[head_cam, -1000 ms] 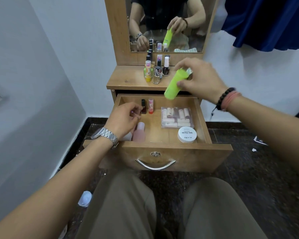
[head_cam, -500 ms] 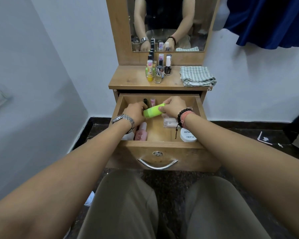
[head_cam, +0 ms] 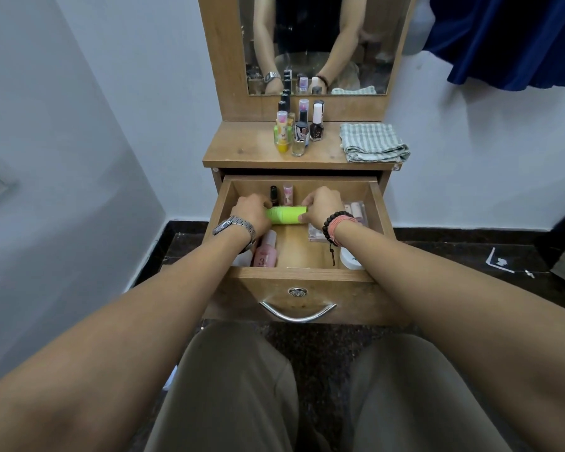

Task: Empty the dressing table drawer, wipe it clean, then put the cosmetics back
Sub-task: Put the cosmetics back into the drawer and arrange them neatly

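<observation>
The green tube (head_cam: 286, 215) lies on its side in the middle of the open drawer (head_cam: 381, 207), at the centre of the frame, held at both ends. The left hand (head_cam: 252, 214) curls its grip round the tube's left end; the right hand (head_cam: 322, 206) pinches the right end between thumb and fingers. The left wrist carries a metal watch (head_cam: 235, 225), the right a dark bead bracelet (head_cam: 335, 220).

Behind the tube, against the drawer's back wall, a dark bottle (head_cam: 274, 195) and a small pink bottle (head_cam: 287, 192) stand upright. Below the left hand lies a pink bottle (head_cam: 266, 252). To the right, partly hidden by the right wrist, sit a clear case (head_cam: 356, 214) and a white round jar (head_cam: 351, 260).

Above the drawer, on the dressing table surface (head_cam: 242, 148), a cluster of small bottles (head_cam: 299, 127) stands before the mirror (head_cam: 313, 44), with a folded checked cloth (head_cam: 372, 142) well apart to their right.
</observation>
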A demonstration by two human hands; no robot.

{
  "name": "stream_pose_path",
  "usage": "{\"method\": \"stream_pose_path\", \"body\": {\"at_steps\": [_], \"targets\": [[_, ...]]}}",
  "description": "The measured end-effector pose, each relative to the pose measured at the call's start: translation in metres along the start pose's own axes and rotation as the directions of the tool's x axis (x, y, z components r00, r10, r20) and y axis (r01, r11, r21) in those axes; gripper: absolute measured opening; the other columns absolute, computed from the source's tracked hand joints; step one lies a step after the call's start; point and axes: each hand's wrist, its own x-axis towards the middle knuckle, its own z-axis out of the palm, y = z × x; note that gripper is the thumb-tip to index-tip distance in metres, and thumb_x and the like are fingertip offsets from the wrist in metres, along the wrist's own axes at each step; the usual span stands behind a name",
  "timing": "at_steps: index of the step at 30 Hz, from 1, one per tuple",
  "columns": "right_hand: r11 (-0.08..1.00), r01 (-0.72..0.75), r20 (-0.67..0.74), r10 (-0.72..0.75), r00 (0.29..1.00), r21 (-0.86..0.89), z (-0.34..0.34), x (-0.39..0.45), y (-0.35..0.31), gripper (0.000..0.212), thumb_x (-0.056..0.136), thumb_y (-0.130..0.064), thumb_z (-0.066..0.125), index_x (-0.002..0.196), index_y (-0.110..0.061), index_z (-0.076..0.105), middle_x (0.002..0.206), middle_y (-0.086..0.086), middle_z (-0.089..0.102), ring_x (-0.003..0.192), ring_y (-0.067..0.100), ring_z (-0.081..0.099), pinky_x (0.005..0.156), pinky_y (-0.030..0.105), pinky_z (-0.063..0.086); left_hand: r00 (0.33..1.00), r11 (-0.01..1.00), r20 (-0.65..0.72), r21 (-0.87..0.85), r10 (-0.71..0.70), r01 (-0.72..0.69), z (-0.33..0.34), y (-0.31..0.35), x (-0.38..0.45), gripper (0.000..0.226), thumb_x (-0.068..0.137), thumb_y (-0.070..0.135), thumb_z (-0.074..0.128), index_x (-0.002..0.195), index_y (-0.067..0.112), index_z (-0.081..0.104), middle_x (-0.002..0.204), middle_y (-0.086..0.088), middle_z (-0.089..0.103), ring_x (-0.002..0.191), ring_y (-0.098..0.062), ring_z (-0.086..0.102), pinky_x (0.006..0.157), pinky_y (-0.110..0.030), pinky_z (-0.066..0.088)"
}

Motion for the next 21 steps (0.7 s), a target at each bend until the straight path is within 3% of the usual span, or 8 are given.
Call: {"method": "stream_pose_path", "body": {"at_steps": [7, 13, 16, 21], "targets": [[0.977, 0.066, 0.050, -0.057, 0.997, -0.204, 0.005, -0.004, -0.001, 0.031, 0.077, -0.011, 0.075, 0.108, -0.008, 0.070, 0.110, 0.016, 0.068, 0.101, 0.031, 0.065, 0.080, 0.031, 0.051, 1.000, 1.000, -0.014, 0.011, 0.009, -0.009, 0.002, 0.001, -0.001, 0.039, 0.082, 0.008, 0.062, 0.119, 0.020, 0.064, 0.120, -0.015, 0.062, 0.107, -0.033, 0.060, 0.089, -0.036, 0.050], [0.986, 0.157, 0.018, -0.157, 0.987, -0.061, -0.015, -0.006, 0.000, 0.026, 0.069, -0.023, 0.073, 0.095, -0.018, 0.071, 0.087, 0.006, 0.068, 0.084, 0.024, 0.063, 0.066, 0.026, 0.045, 1.000, 1.000, 0.000, 0.013, 0.025, -0.025, 0.001, -0.001, -0.003, 0.037, 0.085, 0.014, 0.061, 0.122, 0.020, 0.063, 0.118, -0.015, 0.064, 0.107, -0.034, 0.061, 0.087, -0.034, 0.049], [0.980, 0.198, -0.062, -0.199, 0.978, -0.011, -0.026, -0.007, 0.000, 0.026, 0.069, -0.022, 0.071, 0.095, -0.018, 0.070, 0.093, 0.006, 0.070, 0.090, 0.023, 0.063, 0.077, 0.034, 0.054, 0.998, 0.998, -0.008, -0.005, 0.061, -0.061, 0.001, 0.002, -0.005, 0.036, 0.086, 0.009, 0.055, 0.120, 0.017, 0.064, 0.119, -0.013, 0.065, 0.110, -0.033, 0.060, 0.093, -0.036, 0.049], [0.974, 0.224, -0.146, -0.228, 0.963, -0.045, -0.026, -0.008, -0.003, 0.036, 0.075, -0.020, 0.068, 0.111, -0.014, 0.067, 0.105, 0.007, 0.069, 0.100, 0.025, 0.061, 0.086, 0.038, 0.051, 0.995, 0.996, -0.041, -0.017, 0.091, -0.092, 0.002, 0.006, -0.008, 0.032, 0.088, 0.008, 0.052, 0.116, 0.016, 0.067, 0.117, -0.010, 0.066, 0.110, -0.030, 0.060, 0.093, -0.039, 0.049]]}}
